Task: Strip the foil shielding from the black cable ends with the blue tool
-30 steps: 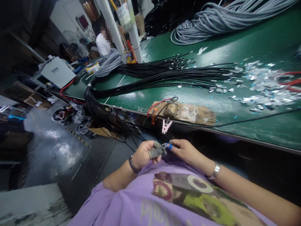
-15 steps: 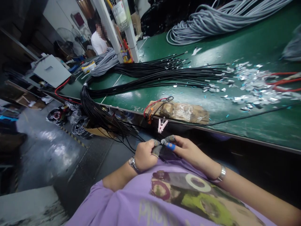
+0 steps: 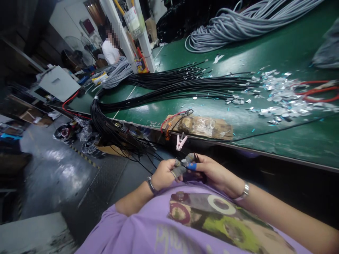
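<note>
Close in front of my shirt, my left hand point(image 3: 164, 173) is closed around a thin black cable, its fingertips wrapped in grey tape or finger covers. My right hand point(image 3: 213, 173) meets it fingertip to fingertip, with blue tape round one finger and a grey cover on another. Its fingers pinch the cable's end, where a small silvery bit point(image 3: 183, 161) shows between the hands. Something dark also shows by the right fingers, too unclear to name. Black cables point(image 3: 106, 123) hang over the bench edge from a tied bundle towards my left hand.
Ahead runs a green bench point(image 3: 164, 107). On it lie a wooden block point(image 3: 218, 129) with a pink clip point(image 3: 181, 141) at its edge, foil scraps point(image 3: 280, 91), red-handled loops point(image 3: 317, 92) and a grey cable coil point(image 3: 227, 30). A person in white point(image 3: 110, 53) is at the far left.
My fingers have drawn closer together over the cable end, and the right hand has turned slightly. The view has shifted a little; the things on the bench stay put.
</note>
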Action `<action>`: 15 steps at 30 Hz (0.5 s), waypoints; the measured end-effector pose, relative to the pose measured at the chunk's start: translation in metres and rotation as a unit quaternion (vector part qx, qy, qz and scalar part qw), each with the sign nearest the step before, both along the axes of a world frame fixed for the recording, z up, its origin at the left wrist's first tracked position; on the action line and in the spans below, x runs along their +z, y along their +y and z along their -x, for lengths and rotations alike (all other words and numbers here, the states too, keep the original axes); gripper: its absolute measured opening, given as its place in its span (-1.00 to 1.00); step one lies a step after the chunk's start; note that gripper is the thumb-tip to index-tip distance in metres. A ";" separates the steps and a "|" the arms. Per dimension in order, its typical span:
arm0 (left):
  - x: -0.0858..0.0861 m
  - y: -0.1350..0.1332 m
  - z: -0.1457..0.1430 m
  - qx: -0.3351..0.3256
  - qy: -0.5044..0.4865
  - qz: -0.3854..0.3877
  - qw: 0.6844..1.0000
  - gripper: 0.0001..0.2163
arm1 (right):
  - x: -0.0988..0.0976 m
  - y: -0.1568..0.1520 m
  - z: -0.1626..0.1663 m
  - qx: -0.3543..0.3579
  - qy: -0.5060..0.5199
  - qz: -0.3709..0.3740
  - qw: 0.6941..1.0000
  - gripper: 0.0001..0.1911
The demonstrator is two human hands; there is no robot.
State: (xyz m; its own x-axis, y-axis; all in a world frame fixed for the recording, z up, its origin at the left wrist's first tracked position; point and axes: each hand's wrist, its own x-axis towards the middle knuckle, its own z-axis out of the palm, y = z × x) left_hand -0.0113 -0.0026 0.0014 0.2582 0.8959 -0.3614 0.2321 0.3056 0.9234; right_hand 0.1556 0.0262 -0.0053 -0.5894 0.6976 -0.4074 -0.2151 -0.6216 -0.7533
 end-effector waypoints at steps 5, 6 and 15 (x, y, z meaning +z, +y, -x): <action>0.000 0.000 -0.001 -0.003 -0.089 0.105 0.990 -0.47 | -0.007 0.008 -0.002 0.046 -0.071 -0.064 0.994 -0.90; 0.000 -0.001 -0.001 0.004 -0.101 0.107 0.989 -0.46 | -0.008 0.009 -0.002 0.037 -0.116 -0.120 0.985 -0.94; -0.002 0.002 0.005 0.058 -0.169 0.142 0.974 -0.52 | -0.010 0.013 -0.011 -0.045 -0.168 -0.288 0.942 -0.69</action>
State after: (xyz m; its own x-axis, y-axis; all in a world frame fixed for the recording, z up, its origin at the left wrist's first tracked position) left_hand -0.0165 -0.0007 -0.0002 0.3086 0.8020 -0.5115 -0.1213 0.5665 0.8151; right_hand 0.1671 0.0387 -0.0148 -0.4229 0.9007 -0.0996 0.0645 -0.0797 -0.9947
